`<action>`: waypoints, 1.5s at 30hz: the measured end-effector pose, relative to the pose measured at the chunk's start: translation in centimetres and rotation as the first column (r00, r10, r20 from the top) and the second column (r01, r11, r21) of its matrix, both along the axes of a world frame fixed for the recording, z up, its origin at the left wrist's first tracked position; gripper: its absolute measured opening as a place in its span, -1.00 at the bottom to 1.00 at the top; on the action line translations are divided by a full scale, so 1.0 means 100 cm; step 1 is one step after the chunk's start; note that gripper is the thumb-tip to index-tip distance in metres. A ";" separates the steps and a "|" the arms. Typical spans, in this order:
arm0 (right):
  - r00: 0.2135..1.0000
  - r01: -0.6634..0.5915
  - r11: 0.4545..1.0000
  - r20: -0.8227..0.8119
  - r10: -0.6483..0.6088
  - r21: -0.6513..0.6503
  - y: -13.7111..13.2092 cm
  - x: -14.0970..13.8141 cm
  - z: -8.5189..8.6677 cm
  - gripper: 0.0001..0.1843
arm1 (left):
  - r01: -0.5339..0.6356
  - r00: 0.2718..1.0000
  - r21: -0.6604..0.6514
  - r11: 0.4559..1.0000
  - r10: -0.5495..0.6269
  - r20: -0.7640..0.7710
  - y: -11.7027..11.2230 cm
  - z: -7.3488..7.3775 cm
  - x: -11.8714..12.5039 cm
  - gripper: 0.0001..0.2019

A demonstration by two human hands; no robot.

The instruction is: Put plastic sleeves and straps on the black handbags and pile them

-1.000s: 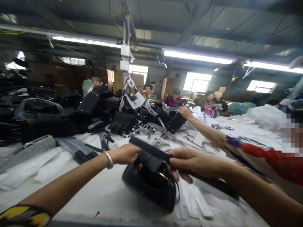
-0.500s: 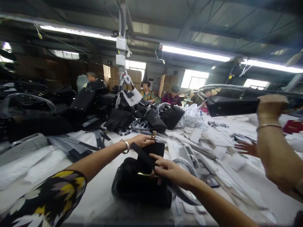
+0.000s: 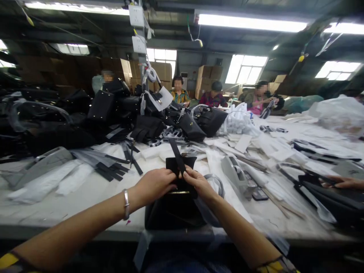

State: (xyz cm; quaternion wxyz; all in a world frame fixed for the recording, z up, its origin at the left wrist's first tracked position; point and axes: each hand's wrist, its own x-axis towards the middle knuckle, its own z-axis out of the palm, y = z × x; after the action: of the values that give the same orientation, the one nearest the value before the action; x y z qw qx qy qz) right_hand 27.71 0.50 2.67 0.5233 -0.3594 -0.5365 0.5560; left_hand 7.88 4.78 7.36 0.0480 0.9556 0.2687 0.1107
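Observation:
A black handbag lies on the table's near edge in front of me, its gold zipper showing near the top. Behind the zipper its black flap stands up, with a dark strap slanting across it. My right hand pinches the lower part of this strap between thumb and fingers. From the left, my left hand is closed at the bag's upper part beside the strap, its fingertips partly hidden. A grey wrapped handle curves out at the bag's right side.
Black bags are piled at the back left. Loose dark strips lie left of my hands. A grey tape dispenser and a phone lie to the right. Another person's hand touches a black bag. Several people sit opposite.
My left hand has come down from the gold clasp at the flap's top to near the zipper. The strap now points upward. At right, the co-worker's raised arm and bag have left that spot.

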 end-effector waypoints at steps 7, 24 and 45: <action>0.999 0.024 0.999 0.036 -0.025 0.035 0.001 0.003 -0.002 -0.67 | -0.316 0.812 -0.037 0.948 0.291 0.507 -0.046 -0.003 -0.037 -0.80; 0.997 0.036 0.999 0.063 -0.037 0.025 0.001 0.013 -0.002 -0.69 | -0.571 0.793 -0.240 0.785 0.603 0.086 -0.076 -0.119 -0.122 -0.83; 0.975 0.062 0.998 -0.214 -0.059 0.004 -0.009 0.016 0.003 -0.69 | -0.162 0.963 -0.184 0.969 0.115 -0.243 0.014 -0.013 0.033 -0.86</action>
State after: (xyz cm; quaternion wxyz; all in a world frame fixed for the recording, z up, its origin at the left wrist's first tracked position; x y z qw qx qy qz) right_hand 29.34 -0.44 3.01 0.5964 -0.3109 -0.4691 0.5723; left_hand 11.20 6.15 6.11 0.1055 0.9308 0.3490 -0.0255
